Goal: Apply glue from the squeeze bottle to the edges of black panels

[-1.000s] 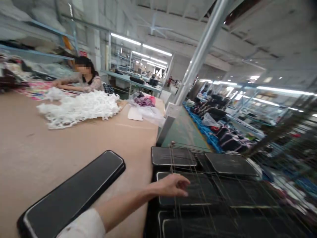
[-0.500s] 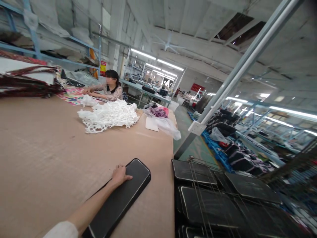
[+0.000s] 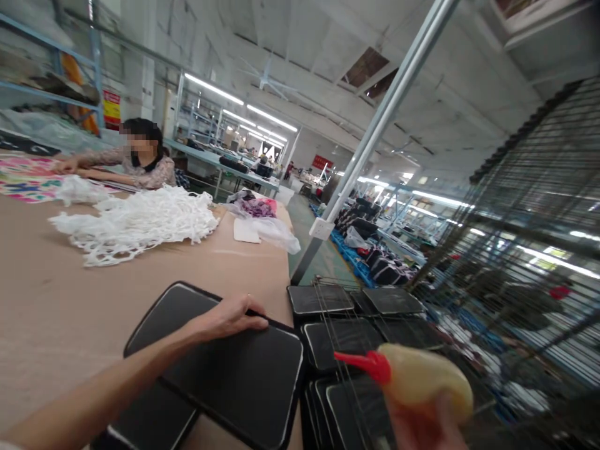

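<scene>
My left hand (image 3: 230, 317) rests on the far edge of a black rectangular panel with a pale piped border (image 3: 234, 369), fingers curled over its rim. That panel lies across another black panel (image 3: 150, 420) at the near edge of the brown table (image 3: 56, 312). Low on the right, my right hand (image 3: 424, 426) grips a yellowish squeeze bottle with a red nozzle (image 3: 422, 375), the nozzle pointing left. Just right of the table stand stacks of similar black panels (image 3: 347, 337) inside a wire cart.
A heap of white netted material (image 3: 135, 222) and plastic bags with fabric (image 3: 262, 215) lie further along the table. Another person (image 3: 135, 156) sits at its far side. A slanted metal pole (image 3: 375, 134) rises past the table corner. Wire racks (image 3: 529, 250) fill the right.
A wider black panel now lies on the long one, with my left hand on its far edge. My right hand has come into view holding the squeeze bottle. The view has turned right.
</scene>
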The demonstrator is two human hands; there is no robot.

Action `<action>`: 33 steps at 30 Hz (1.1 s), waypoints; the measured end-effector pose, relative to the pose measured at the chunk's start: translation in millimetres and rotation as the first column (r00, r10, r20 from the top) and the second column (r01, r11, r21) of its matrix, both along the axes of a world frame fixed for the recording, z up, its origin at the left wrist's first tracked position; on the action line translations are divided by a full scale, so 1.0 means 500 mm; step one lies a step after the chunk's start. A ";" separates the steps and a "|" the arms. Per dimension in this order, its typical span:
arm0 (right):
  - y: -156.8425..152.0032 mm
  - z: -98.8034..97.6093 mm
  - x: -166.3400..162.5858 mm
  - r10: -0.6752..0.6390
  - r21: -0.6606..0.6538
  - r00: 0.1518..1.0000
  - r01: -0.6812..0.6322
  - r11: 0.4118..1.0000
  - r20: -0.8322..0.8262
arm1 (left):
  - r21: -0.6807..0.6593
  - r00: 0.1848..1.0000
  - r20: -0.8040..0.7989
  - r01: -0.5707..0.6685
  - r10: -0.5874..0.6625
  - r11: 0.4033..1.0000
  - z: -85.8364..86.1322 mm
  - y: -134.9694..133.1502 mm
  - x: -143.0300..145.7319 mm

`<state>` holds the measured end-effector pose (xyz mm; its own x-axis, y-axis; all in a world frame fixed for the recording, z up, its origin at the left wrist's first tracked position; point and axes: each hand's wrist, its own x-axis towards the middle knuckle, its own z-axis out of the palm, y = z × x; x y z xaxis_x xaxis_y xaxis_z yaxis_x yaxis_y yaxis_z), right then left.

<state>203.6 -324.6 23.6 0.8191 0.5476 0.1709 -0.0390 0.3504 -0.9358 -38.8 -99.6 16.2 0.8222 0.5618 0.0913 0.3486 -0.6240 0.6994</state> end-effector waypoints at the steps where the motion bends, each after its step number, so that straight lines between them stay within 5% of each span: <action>1: 0.011 0.016 0.008 0.022 0.021 1.000 -0.022 1.000 -0.010 | 0.021 0.996 -0.010 0.090 -0.090 0.996 0.026 -0.010 0.009; 6: 0.035 0.079 0.037 0.228 0.183 0.973 -0.221 0.958 -0.020 | 0.065 0.908 -0.089 0.415 -0.409 0.908 0.122 -0.047 0.056; 11: 0.036 0.102 0.042 0.423 0.164 0.903 -0.429 0.888 0.072 | -0.038 0.790 -0.069 0.608 -0.610 0.793 0.170 -0.069 0.079; 18: 0.050 0.129 0.021 0.580 0.073 0.800 -0.594 0.801 0.151 | -0.186 0.719 -0.015 0.681 -0.695 0.709 0.169 -0.081 0.076; 33: 0.048 0.130 -0.017 0.684 0.068 0.716 -0.696 0.715 0.138 | -0.277 0.654 0.028 0.732 -0.756 0.622 0.157 -0.085 0.052</action>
<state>194.9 -300.7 88.7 0.1968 0.9271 0.3190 -0.2234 0.3592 -0.9061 -12.7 -142.2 94.9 0.9662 -0.2539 -0.0450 -0.0946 -0.5112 0.8542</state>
